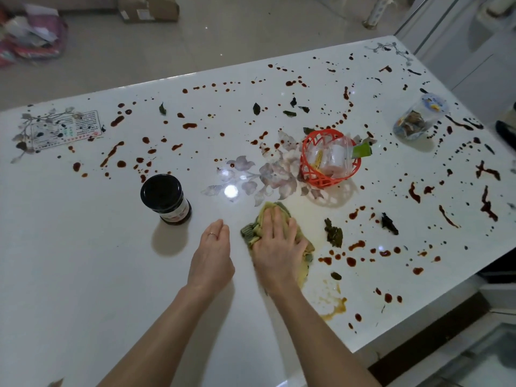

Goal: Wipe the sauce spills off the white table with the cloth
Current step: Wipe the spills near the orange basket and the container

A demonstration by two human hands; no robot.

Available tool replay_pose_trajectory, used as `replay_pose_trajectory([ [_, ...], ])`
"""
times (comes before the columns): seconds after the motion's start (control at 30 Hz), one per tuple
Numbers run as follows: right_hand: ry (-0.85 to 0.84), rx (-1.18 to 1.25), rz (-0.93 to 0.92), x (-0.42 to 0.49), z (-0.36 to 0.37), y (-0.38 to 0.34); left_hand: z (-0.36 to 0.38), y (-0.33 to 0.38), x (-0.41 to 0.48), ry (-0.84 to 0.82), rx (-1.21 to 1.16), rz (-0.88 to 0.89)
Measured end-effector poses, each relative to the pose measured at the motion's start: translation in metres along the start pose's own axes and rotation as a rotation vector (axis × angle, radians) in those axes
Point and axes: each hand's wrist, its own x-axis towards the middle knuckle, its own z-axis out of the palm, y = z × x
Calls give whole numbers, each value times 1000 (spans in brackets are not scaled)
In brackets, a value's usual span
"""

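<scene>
A white table with a flower print fills the view. Red-brown sauce spills dot its far half and right side, and a smeared yellowish streak lies near the front right edge. My right hand presses flat on a crumpled yellow and green cloth near the table's middle. My left hand rests on the table just left of the cloth, fingers relaxed, a ring on one finger, holding nothing.
A dark jar with a black lid stands left of my hands. An orange basket with plastic bags sits behind the cloth. A clear plastic container stands far right. Dark leaf bits lie among the spills.
</scene>
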Motion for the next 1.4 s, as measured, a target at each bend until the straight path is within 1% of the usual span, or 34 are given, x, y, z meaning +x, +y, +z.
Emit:
replay_pose_trajectory([
  [0.03,7,-3,8,4,3,9,-1,0,-2,5,-6,5],
  [0.1,36,25,93,11,2,18,-2,-2,-6,21,-46,4],
  [0.17,49,66,174,7,4,11,-2,-1,-13,27,-106,-20],
  [0.2,60,82,175,0,6,4,0,0,-16,41,-131,-23],
  [0.23,63,89,142,-10,9,-3,3,0,-19,58,-147,-24],
  [0.3,42,65,9,-34,14,-4,11,2,-25,88,-120,-14],
  [0.37,46,33,-100,-41,17,10,16,4,-29,103,-93,2],
  [0.4,72,24,-117,-36,17,18,15,5,-31,108,-96,-3],
  [0.43,83,19,-96,-31,17,24,14,5,-34,114,-93,-5],
  [0.53,110,88,82,-19,15,24,10,0,-41,142,-85,-14],
  [0.6,144,133,105,-33,15,10,11,-3,-46,149,-78,-26],
  [0.63,131,120,68,-46,17,3,13,-3,-49,144,-80,-29],
  [0.7,110,83,-80,-77,23,3,18,1,-54,117,-87,-18],
  [0.77,116,90,-200,-87,27,19,23,6,-59,90,-92,-2],
  [0.8,136,88,-216,-80,28,30,24,8,-61,84,-93,2],
  [0.83,149,77,-191,-74,29,40,26,10,-66,77,-89,3],
  [0.9,143,90,-63,-60,26,52,27,12,-72,81,-86,6],
  [0.97,148,143,41,-59,24,46,27,12,-78,89,-80,11],
  [1.0,160,163,58,-67,24,40,29,13,-81,89,-77,14],
  [1.03,153,163,40,-78,26,34,31,13,-83,88,-72,15],
  [1.1,141,127,-86,-106,34,34,35,16,-87,86,-64,19],
  [1.17,138,105,-197,-116,39,50,38,20,-90,85,-63,21],
  [1.2,150,106,-206,-111,39,58,38,22,-92,86,-64,20],
  [1.3,131,112,-85,-93,35,72,38,23,-96,100,-53,24],
  [1.4,140,154,14,-97,31,61,38,24,-102,116,-47,20],
])
